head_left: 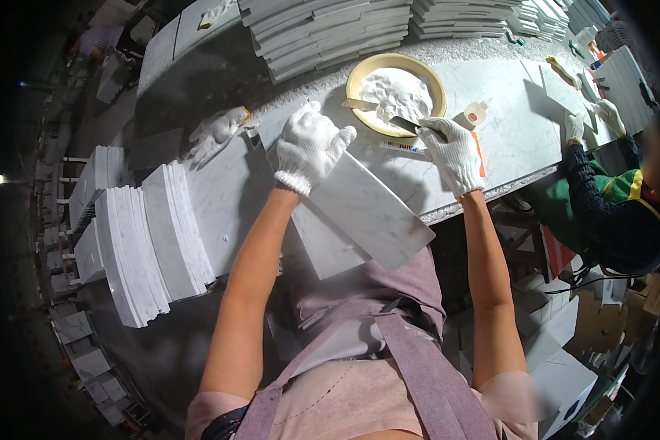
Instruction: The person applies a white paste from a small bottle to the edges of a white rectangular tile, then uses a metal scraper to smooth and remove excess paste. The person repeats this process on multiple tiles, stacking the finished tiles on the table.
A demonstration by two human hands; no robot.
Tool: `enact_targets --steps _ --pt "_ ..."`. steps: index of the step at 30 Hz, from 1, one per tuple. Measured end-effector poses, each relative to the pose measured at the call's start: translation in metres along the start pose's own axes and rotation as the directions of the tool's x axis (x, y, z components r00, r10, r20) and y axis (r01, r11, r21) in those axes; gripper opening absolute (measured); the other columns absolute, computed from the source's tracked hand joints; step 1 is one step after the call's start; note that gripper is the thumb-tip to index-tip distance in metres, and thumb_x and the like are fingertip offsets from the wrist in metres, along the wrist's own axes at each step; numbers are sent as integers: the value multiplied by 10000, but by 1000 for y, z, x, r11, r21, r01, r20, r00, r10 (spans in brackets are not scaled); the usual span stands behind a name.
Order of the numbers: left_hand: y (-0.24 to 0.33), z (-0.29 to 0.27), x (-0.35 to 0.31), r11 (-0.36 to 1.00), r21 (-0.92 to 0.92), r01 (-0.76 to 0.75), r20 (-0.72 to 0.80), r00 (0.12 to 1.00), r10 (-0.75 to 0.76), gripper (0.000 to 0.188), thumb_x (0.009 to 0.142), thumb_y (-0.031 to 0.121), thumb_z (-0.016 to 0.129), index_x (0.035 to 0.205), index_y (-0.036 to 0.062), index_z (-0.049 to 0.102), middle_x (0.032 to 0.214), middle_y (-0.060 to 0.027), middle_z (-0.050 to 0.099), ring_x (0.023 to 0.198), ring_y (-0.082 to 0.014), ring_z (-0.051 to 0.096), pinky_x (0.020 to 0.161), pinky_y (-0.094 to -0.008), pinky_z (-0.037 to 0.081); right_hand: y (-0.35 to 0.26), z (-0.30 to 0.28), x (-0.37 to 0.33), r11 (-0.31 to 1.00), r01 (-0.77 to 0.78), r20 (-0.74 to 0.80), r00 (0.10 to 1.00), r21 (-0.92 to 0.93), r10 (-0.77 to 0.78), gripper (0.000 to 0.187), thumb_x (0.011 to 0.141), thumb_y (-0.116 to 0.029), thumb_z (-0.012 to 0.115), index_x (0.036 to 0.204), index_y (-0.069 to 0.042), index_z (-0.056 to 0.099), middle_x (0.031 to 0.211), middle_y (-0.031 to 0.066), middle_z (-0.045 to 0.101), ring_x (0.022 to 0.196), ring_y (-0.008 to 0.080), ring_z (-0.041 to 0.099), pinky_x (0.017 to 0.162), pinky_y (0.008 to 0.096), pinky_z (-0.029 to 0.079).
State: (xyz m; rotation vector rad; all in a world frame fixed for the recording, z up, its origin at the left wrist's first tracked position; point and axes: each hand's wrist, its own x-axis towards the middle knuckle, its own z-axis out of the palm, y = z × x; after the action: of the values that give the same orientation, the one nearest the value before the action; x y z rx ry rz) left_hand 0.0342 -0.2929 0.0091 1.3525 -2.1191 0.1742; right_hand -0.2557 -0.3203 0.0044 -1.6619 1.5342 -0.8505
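My left hand (309,147), in a white knit glove, is closed over the upper end of a grey-veined marble tile (374,213), thumb out to the right; its fingertips are hidden. That tile lies slantwise over another marble tile (323,246), both jutting past the table's front edge. In my right hand (449,152), also gloved, is a dark-bladed putty knife (405,125), its blade over the near rim of a yellow bowl (438,81). White paste (396,92) fills the bowl, and a second flat blade (359,105) rests across its left rim.
Beside the bowl are a paint marker (403,147) and a small bottle (476,113). A loose glove (216,136) lies at left. Tile stacks (330,33) stand behind, others (136,249) at left. A co-worker (609,198) with gloved hands works at right.
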Motion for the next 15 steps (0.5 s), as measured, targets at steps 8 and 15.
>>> enact_targets --steps 8,15 --pt "-2 2 0 1000 13 -27 -27 999 27 333 927 255 757 690 45 651 767 -142 647 855 -381 634 847 -503 518 -12 27 29 978 100 37 995 -185 -95 252 964 -276 623 1064 -131 804 1006 161 762 924 361 732 827 414 561" --pt "-2 1 -3 998 -21 66 38 997 -65 411 958 370 737 715 42 680 780 -156 689 1032 -472 673 986 -562 513 -9 25 41 997 -71 169 983 2 69 288 984 -191 680 1200 -35 789 963 72 790 830 110 721 722 271 588"
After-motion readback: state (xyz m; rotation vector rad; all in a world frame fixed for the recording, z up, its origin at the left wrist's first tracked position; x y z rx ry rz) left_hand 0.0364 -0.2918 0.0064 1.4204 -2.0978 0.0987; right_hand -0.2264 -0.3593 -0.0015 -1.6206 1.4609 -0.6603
